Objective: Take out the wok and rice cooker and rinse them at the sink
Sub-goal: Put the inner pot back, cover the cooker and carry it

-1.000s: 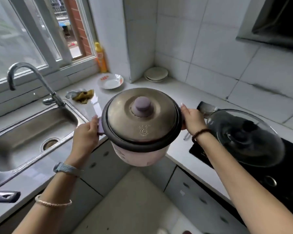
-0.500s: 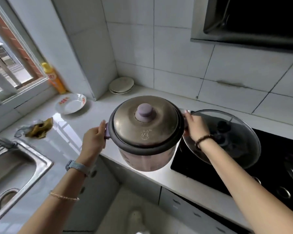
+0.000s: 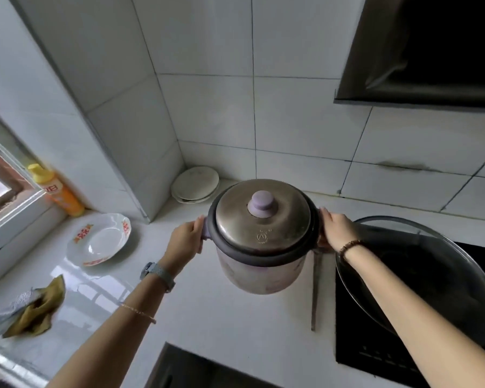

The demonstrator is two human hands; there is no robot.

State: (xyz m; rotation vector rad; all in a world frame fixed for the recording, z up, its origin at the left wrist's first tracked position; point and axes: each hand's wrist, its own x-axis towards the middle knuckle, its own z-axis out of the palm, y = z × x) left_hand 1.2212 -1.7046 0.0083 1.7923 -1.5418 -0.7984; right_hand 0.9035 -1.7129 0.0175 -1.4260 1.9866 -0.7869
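Rice cooker (image 3: 261,239) held up in the air above the white counter (image 3: 207,312), near its far side, not resting on anything. Left hand (image 3: 184,245) clamped on the small lilac handle at the left side, right hand (image 3: 335,229) clamped on the opposite side, where the handle itself is hidden by the fingers. Two-sided grip probably chosen to keep the pot level and the loose lid (image 3: 259,217) from sliding off during carrying. Body kept well away from the chest, arms stretched out, likely to pass over the counter freely. Cooker body pale pink with faded marks, dark wide rim around the top, dull metal lid with a round lilac knob (image 3: 261,204) in the middle and a small stamped logo near the front edge. Slightly tilted toward the camera, so the lid top fully visible. Wok (image 3: 420,278) under a glass lid just to the right, on the black stove (image 3: 381,357), partly behind the right forearm. Sink not in view here, so rinsing not yet started, as it seems.
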